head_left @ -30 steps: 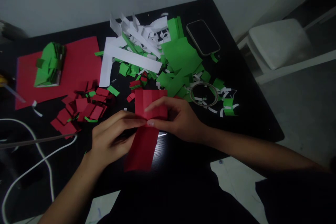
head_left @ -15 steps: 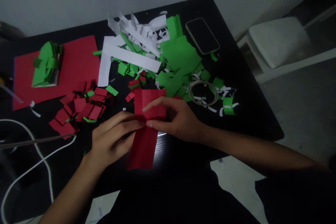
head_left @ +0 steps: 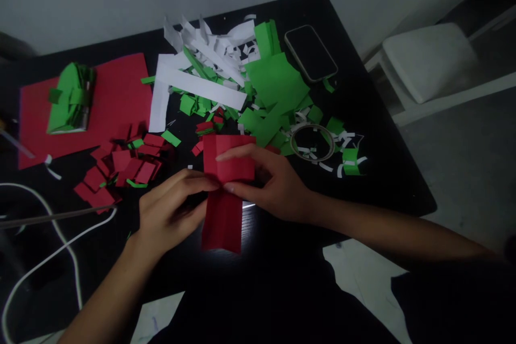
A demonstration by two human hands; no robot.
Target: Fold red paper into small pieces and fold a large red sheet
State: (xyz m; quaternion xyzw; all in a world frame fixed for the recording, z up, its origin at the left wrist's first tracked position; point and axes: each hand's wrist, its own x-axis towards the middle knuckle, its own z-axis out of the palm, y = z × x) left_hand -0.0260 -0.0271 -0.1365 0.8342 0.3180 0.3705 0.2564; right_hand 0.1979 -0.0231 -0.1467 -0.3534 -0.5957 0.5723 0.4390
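A creased strip of red paper (head_left: 223,220) is held between my two hands over the front part of the black table. My left hand (head_left: 171,209) pinches its left edge about halfway down, with fingertips near the middle crease. From the right, my right hand (head_left: 276,180) grips the same paper, thumb at the crease and index finger lying across the upper part. The lower part of the strip hangs toward me. Just left of my hands is a pile of cut red paper pieces (head_left: 124,161) with a few green scraps in it.
Beyond my hands lie green paper sheets (head_left: 274,80), white paper strips (head_left: 201,86) and many scraps. A tape ring (head_left: 312,142) and a phone (head_left: 311,54) are on the right. A green paper bundle (head_left: 71,99) rests on a red sheet (head_left: 121,80). White cable (head_left: 74,258) loops at left.
The lower part of the red paper has swung slightly right and its bottom edge has risen a little. Both hands keep their hold, with only small finger shifts.
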